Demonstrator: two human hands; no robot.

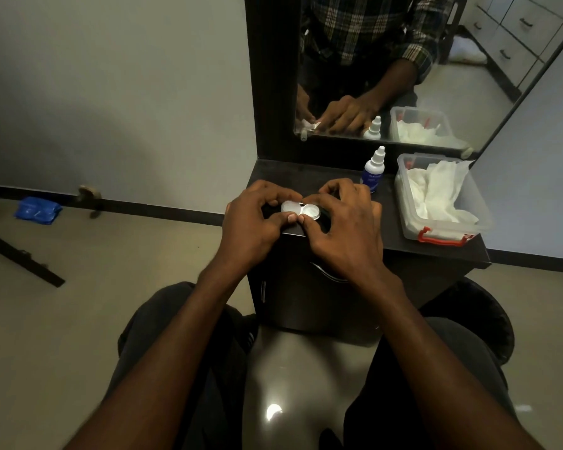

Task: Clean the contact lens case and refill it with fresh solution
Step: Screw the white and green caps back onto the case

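Left hand [252, 222]: fingers are gripping one end of the contact lens case [300, 210], steadying it.
Right hand [342, 222]: fingers are pinching the other cap, probably to twist it.
Solution bottle [374, 170]: standing just beyond the right fingers, within reach for refilling.
Case: resting on the bench [403, 245] between both hands.

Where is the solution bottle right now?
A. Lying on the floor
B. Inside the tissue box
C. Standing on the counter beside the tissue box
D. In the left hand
C: the solution bottle stands upright on the counter, just left of the tissue box, while both hands hold the lens case.
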